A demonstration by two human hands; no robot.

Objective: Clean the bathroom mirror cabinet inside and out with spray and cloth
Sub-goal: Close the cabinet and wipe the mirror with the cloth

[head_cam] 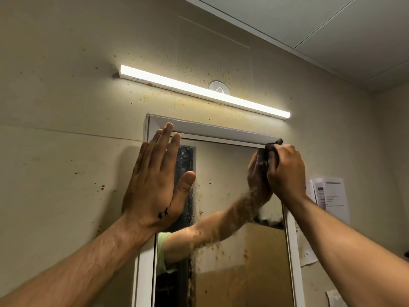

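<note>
You are looking up at a mirror cabinet [212, 131] with a white frame, mounted on a beige wall [66, 151] speckled with brown spots. Your left hand [155, 180] lies flat and open, fingers together, pressed against the cabinet's upper left corner, with the fingertips touching the top rail. Your right hand [285, 171] is closed tight around a dark cloth [273, 146], bunched at the upper right corner of the frame. No spray bottle is in view.

The mirror [232, 251] is heavily soiled, with brown streaks and specks running down the glass, and it reflects your right arm.

What could go wrong: the cloth looks dark and possibly already dirty, so rubbing may smear grime across the white frame instead of lifting it. Pushing hard on the right corner could swing or shift the door, so the bracing left hand matters. Its palm may also leave marks on the glass.

Just above the cabinet a long lit light bar [205, 91] runs at a slant, close enough that a high wipe could knock it. A round white fitting [218, 87] sits behind it. Printed sheets of paper [329, 196] are stuck to the wall just right of the frame, and a wet cloth swept past the edge could dampen or tear them.
</note>
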